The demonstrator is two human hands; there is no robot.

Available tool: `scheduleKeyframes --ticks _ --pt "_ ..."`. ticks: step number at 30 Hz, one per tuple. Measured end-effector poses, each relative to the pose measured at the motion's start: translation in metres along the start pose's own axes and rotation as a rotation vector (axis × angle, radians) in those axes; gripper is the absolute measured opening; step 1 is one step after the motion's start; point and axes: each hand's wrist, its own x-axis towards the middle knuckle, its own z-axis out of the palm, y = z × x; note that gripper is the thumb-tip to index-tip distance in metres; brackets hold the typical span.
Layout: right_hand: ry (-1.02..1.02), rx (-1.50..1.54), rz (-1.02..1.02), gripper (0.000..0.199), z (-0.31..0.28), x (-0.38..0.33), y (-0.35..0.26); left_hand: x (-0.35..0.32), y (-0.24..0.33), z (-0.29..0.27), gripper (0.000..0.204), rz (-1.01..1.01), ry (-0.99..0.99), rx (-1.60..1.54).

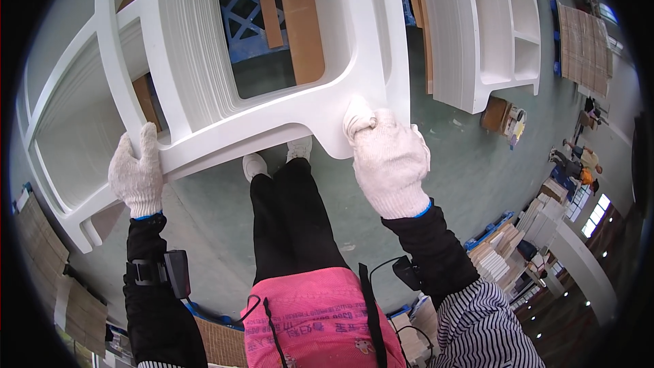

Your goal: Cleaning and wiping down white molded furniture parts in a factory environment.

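A stack of white cut-out panels with rounded openings stretches across the upper left, close in front of me. My left hand, in a white knit glove, grips the near edge of the top panel at its left part, with the fingers partly hidden. At the right near corner, my right hand, gloved too, is closed around a wadded whitish piece that looks like a cloth. It presses against the panel's surface there. The underside of the right hand is hidden.
To the right stands another stack of white panels. A blue pallet and brown boards show through the opening. On the green floor sits a small brown box. People and stacked boards are farther right.
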Motion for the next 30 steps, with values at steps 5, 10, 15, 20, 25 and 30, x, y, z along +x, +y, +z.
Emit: scheduleKeyframes --ticks 5,10,15,20,25,30 --pt "0.016 0.177 0.007 0.025 -0.005 0.001 0.011 0.0 0.002 0.001 0.054 -0.02 -0.004 -0.001" --pt "0.177 0.295 -0.034 0.027 0.0 -0.003 0.016 0.0 -0.002 0.004 0.052 -0.005 0.002 -0.032" --pt "0.082 0.09 -0.045 0.03 -0.004 0.003 0.008 0.0 -0.002 0.004 0.049 -0.016 -0.024 -0.002" --pt "0.042 0.084 -0.038 0.028 -0.003 -0.004 0.005 -0.003 -0.002 0.008 0.049 -0.011 -0.005 -0.016" --pt "0.044 0.117 0.004 0.025 0.0 -0.002 0.003 -0.002 0.001 0.004 0.049 -0.005 -0.015 -0.024" --pt "-0.073 0.121 0.108 0.023 0.001 -0.003 -0.002 -0.003 -0.003 0.006 0.048 -0.023 -0.03 0.009"
